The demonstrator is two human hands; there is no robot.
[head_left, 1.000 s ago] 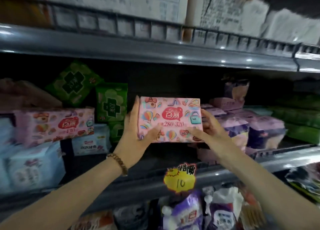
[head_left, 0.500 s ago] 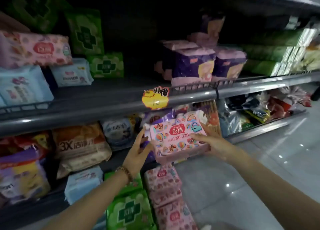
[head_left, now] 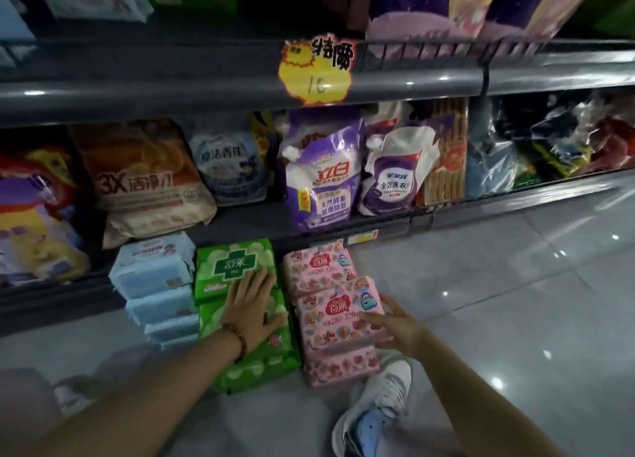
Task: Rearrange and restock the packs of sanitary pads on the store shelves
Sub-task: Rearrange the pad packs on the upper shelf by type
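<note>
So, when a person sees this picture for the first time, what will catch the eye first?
Probably the yellow price tag on the shelf edge, top centre, the brightest thing here. Below it on the floor stand a blue stack, a green stack and a pink stack of packs, side by side. The left hand lies flat on the green stack; the right hand touches the right edge of the top pink pack.

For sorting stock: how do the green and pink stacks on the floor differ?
The green plastic pad packs carry a cross emblem; the pink plastic pad packs show cartoon pictures. The left hand lies flat on green; the right hand touches pink. Both stand on the floor.
</note>
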